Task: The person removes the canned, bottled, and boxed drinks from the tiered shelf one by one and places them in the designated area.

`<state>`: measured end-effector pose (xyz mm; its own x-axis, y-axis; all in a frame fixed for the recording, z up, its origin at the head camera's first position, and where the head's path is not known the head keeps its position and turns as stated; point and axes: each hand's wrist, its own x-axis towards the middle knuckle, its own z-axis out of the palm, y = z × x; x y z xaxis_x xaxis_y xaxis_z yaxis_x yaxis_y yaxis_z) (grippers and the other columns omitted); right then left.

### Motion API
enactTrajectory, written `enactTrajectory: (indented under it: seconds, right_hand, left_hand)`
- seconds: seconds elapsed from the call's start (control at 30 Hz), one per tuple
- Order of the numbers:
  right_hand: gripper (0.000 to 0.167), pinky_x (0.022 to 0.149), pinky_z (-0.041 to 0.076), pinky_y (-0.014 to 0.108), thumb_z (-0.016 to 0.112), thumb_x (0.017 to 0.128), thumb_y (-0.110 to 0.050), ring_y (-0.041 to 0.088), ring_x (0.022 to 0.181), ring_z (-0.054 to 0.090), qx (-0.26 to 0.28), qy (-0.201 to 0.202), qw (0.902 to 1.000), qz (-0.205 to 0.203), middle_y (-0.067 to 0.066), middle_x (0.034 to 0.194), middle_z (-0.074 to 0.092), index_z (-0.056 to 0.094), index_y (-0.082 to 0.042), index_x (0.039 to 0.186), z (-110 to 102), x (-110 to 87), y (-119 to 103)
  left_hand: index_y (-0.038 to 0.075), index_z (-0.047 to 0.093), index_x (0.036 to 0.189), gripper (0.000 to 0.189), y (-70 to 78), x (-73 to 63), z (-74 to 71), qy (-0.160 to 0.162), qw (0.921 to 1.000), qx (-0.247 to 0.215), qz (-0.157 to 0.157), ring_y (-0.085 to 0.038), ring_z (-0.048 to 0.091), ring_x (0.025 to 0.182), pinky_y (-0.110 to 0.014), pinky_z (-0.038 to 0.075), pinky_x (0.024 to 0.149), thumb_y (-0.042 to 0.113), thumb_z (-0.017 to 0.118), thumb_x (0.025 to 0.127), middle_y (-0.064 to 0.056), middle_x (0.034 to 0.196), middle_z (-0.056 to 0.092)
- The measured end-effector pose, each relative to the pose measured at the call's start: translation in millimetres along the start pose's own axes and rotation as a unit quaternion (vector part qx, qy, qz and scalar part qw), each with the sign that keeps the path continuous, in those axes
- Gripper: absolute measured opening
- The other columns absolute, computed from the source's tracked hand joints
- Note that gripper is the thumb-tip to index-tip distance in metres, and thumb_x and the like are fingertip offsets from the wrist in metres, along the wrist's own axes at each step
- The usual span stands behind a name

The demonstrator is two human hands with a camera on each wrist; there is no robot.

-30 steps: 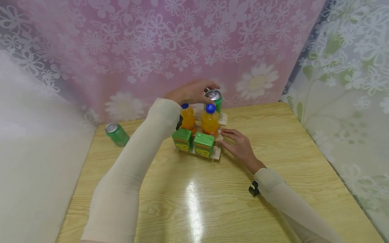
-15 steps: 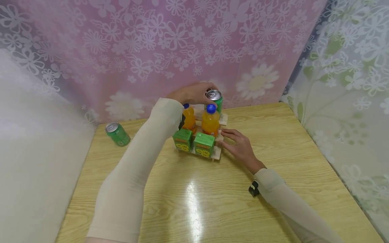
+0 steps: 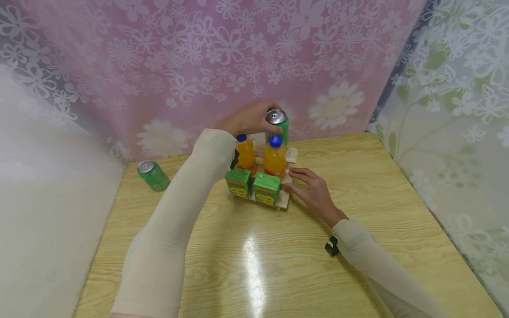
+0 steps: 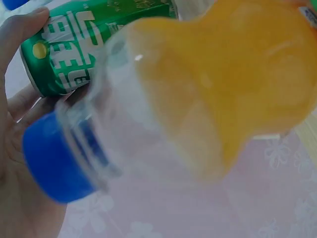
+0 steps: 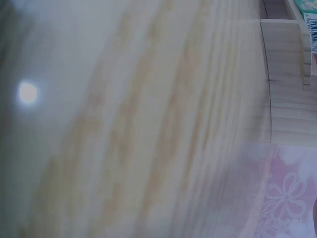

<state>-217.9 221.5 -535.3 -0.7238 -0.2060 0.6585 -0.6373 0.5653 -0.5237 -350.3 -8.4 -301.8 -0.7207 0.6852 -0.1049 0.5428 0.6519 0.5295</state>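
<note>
My left hand [image 3: 254, 118] grips a green drink can [image 3: 284, 128] at the top of a small tiered wooden rack [image 3: 292, 155]. In the left wrist view, fingers and thumb lie around the green can [image 4: 69, 49], behind a blue-capped bottle of orange drink [image 4: 218, 89]. On the rack's middle tier stand two such bottles, one orange drink bottle [image 3: 274, 160] to the right and another orange drink bottle [image 3: 245, 155] partly behind my left wrist. My right hand [image 3: 314, 194] pinches the rack's right end. The right wrist view shows the rack's wooden side [image 5: 287, 89].
Two green juice cartons, a left carton [image 3: 238, 182] and a right carton [image 3: 267, 189], sit on the lowest tier. Another green can [image 3: 153, 176] stands at the table's far left. A pink floral curtain [image 3: 222, 66] hangs behind the wooden table [image 3: 302, 265].
The can in my left hand has risen slightly and shifted a little left in the last half second. My right hand stays at the rack's end.
</note>
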Motion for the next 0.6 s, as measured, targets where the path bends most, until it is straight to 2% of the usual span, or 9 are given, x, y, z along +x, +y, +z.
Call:
enactTrajectory:
  seconds: [0.17, 0.3, 0.4, 0.6]
  right_hand:
    - [0.042, 0.113, 0.046, 0.010, 0.094, 0.084, -0.004, 0.036, 0.119, 0.075, -0.003, -0.004, 0.9999, 0.010, 0.016, 0.131, 0.077, 0.080, 0.004, 0.123, -1, 0.6, -1]
    - [0.041, 0.108, 0.059, 0.033, 0.093, 0.085, -0.003, 0.037, 0.119, 0.075, -0.005, -0.005, 0.9999, 0.007, 0.019, 0.130, 0.077, 0.080, 0.004, 0.123, -1, 0.7, -2]
    - [0.041, 0.103, 0.060, 0.049, 0.093, 0.084, -0.002, 0.039, 0.119, 0.075, -0.002, -0.004, 1.0000, 0.002, 0.020, 0.130, 0.077, 0.080, 0.005, 0.123, -1, 1.0, -1]
    - [0.042, 0.102, 0.059, 0.051, 0.093, 0.084, -0.001, 0.039, 0.121, 0.075, 0.003, -0.001, 1.0000, 0.004, 0.017, 0.131, 0.077, 0.080, 0.004, 0.123, 0, 0.4, -1]
  left_hand:
    - [0.012, 0.050, 0.153, 0.064, -1.6, -5.8, -9.7, 0.024, 0.9995, -0.018, -0.008, -0.020, 0.065, 0.127, -0.034, 0.056, 0.114, 0.038, 0.078, 0.102, -0.006, 0.145, 0.065]
    - [0.012, 0.051, 0.153, 0.063, -6.4, -11.6, -17.0, 0.048, 0.9986, -0.019, -0.012, -0.019, 0.065, 0.130, -0.032, 0.055, 0.115, 0.037, 0.078, 0.102, -0.005, 0.146, 0.065]
    - [0.011, 0.051, 0.154, 0.064, -10.5, -17.9, -23.3, 0.067, 0.9975, -0.016, -0.013, -0.022, 0.064, 0.131, -0.035, 0.055, 0.116, 0.036, 0.078, 0.102, -0.007, 0.147, 0.065]
    - [0.012, 0.052, 0.154, 0.064, -20.7, -33.8, -37.0, 0.103, 0.9944, -0.010, -0.021, -0.024, 0.064, 0.133, -0.040, 0.055, 0.117, 0.036, 0.078, 0.101, -0.008, 0.148, 0.065]
